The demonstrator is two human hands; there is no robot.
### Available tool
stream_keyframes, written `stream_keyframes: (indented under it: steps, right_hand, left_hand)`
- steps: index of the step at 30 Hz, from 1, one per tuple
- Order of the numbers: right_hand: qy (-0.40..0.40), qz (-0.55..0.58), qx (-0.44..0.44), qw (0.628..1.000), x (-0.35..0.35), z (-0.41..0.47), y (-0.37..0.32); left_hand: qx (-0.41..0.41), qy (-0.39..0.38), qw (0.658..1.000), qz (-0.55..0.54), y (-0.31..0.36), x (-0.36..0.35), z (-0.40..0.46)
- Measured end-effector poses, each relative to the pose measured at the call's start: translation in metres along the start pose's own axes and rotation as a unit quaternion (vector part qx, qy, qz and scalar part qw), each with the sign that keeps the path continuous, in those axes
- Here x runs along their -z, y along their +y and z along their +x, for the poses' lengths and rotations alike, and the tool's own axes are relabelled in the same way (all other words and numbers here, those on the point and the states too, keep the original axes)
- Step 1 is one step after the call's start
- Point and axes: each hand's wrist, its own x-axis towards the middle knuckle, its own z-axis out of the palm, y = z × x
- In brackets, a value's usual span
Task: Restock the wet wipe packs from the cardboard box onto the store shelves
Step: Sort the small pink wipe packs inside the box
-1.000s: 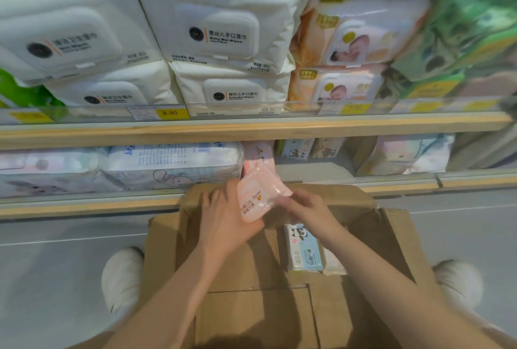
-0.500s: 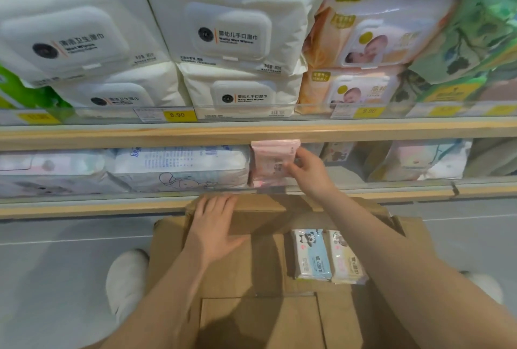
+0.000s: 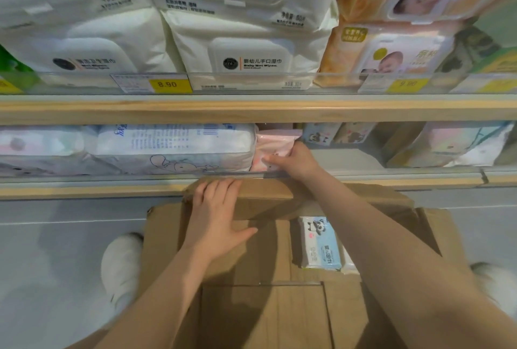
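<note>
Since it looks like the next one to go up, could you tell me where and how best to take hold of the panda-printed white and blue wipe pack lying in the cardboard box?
Pinch the panda-printed white and blue wipe pack across its two long edges, coming from above. It lies flat with its face up in the brown cardboard box, so the top is probably the easiest side to reach.

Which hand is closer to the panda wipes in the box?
Left, I think. The left hand lies flat on the cardboard box flap beside the panda pack. The right hand is up at the shelf, holding the pink pack.
</note>
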Motion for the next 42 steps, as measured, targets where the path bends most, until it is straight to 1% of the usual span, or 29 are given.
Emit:
stream_keyframes:
  steps: [3, 8, 10, 12, 15, 16, 24, 26, 28, 30, 35, 37, 39, 42]
  right_hand:
    - [0.03, -0.031, -0.04, 0.998, -0.002, 0.001, -0.004]
    - [0.058, -0.056, -0.08, 0.994, 0.001, -0.001, -0.009]
    - [0.055, -0.067, -0.079, 0.993, 0.0, -0.003, -0.011]
    - [0.042, -0.079, -0.061, 0.994, 0.0, -0.006, -0.011]
    - [0.014, -0.038, -0.049, 0.998, 0.0, -0.02, -0.015]
    - [0.01, -0.03, -0.057, 0.998, 0.0, -0.021, -0.015]
    - [0.043, -0.033, -0.101, 0.993, -0.005, -0.005, -0.021]
    - [0.028, -0.007, -0.094, 0.995, -0.001, -0.009, -0.021]
    - [-0.006, 0.021, -0.083, 0.996, 0.003, -0.011, -0.017]
    - [-0.023, 0.027, -0.065, 0.997, 0.004, -0.012, -0.012]
    - [0.055, -0.008, -0.028, 0.998, -0.002, -0.015, -0.011]
    - [0.067, -0.018, -0.018, 0.997, -0.002, -0.018, -0.013]
    - [0.066, -0.031, -0.015, 0.997, 0.001, -0.021, -0.017]
    - [0.04, -0.033, -0.036, 0.998, 0.009, -0.022, -0.019]
  left_hand:
    - [0.001, -0.002, 1.0, -0.01, 0.0, 0.002, -0.001]
    - [0.0, 0.002, 1.0, -0.019, 0.002, 0.005, -0.003]
    - [0.001, 0.001, 1.0, -0.017, 0.002, 0.005, -0.003]
    - [0.003, -0.002, 1.0, -0.01, 0.002, 0.005, -0.003]
    - [0.008, -0.004, 1.0, 0.0, 0.002, 0.003, -0.002]
    - [0.009, -0.003, 1.0, 0.002, 0.002, 0.002, -0.003]
    - [0.004, 0.006, 1.0, 0.005, 0.002, 0.001, -0.001]
    - [0.004, 0.006, 1.0, 0.001, 0.002, 0.001, -0.001]
    - [0.007, 0.008, 1.0, -0.002, 0.002, 0.001, -0.001]
    - [0.008, 0.007, 1.0, -0.004, 0.003, 0.001, -0.001]
    - [0.001, 0.012, 1.0, -0.017, 0.001, -0.001, -0.003]
    - [0.001, 0.014, 1.0, -0.018, 0.0, -0.002, -0.002]
    - [-0.001, 0.012, 1.0, -0.02, 0.001, -0.001, -0.002]
    - [-0.003, 0.01, 1.0, -0.015, 0.001, 0.001, -0.002]
